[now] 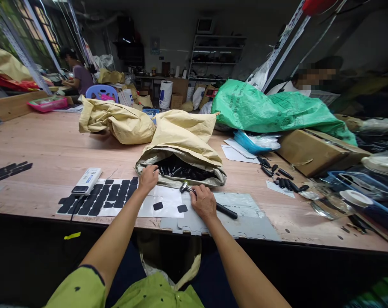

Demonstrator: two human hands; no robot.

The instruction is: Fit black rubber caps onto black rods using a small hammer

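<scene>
A yellow-tan paper sack (pixel 187 134) lies on the table with its mouth toward me, full of shiny black pieces (pixel 181 169). At the left of that mouth is my left hand (pixel 148 179), fingers curled together by the rim; what they pinch is hidden. My right hand (pixel 203 202) is closed round the shaft of a small hammer (pixel 226 210) with a metal head and black grip, low over a grey sheet (pixel 242 214). Two loose black rounded-square pads (pixel 158 206) lie on white paper between my hands. Rows of similar pads (pixel 94 199) cover the paper farther left.
A white device (pixel 87 182) with a cable sits on the pad rows. Behind are another tan sack (pixel 117 122), a green sack (pixel 264 107) and a cardboard box (pixel 315 149). Black handle-like pieces (pixel 283 182) and jars stand right. Two people sit beyond the table.
</scene>
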